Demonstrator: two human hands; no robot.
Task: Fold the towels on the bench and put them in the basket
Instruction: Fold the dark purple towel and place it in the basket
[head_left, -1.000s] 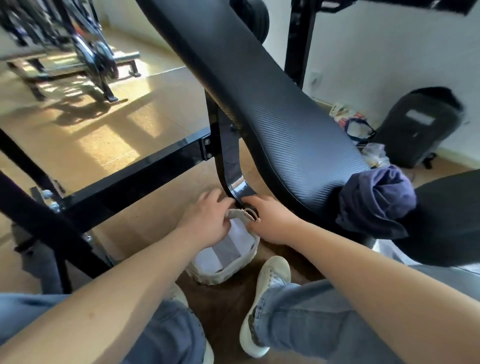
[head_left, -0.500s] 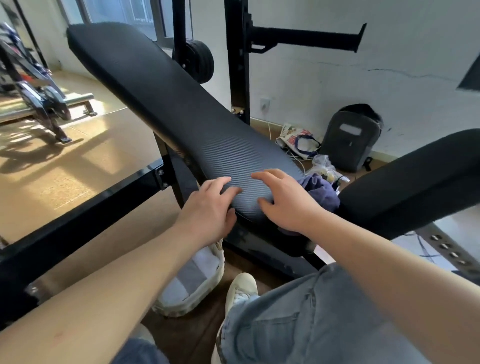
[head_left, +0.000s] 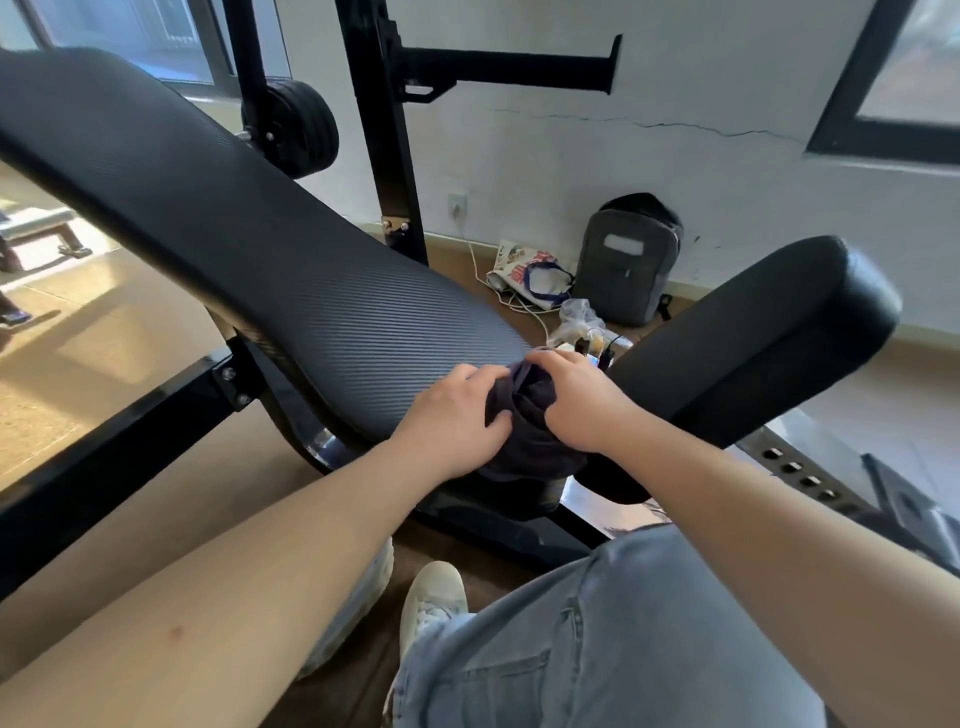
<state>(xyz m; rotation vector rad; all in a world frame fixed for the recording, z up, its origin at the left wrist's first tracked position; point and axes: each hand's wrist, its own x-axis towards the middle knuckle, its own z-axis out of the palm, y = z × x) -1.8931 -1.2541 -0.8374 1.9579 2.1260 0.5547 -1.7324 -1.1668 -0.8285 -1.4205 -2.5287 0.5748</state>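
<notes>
At the dip where the bench (head_left: 311, 291) pads meet, a towel (head_left: 524, 421) lies bunched; I see the fingers of the left hand (head_left: 452, 421) and right hand (head_left: 582, 400) curled into it. I judge folding not yet begun; I cannot see the basket

left hand (head_left: 451, 418) + right hand (head_left: 583, 399) | moved off bench pad | now gripping towel (head_left: 522, 415)

The towel (head_left: 524, 415) lies between the long bench pad (head_left: 291, 291) on the left and the seat pad (head_left: 753, 353) on the right. The left hand (head_left: 452, 421) holds its left side, the right hand (head_left: 576, 400) its right. A backpack (head_left: 628, 260) stands behind, by the wall (head_left: 571, 130).
</notes>
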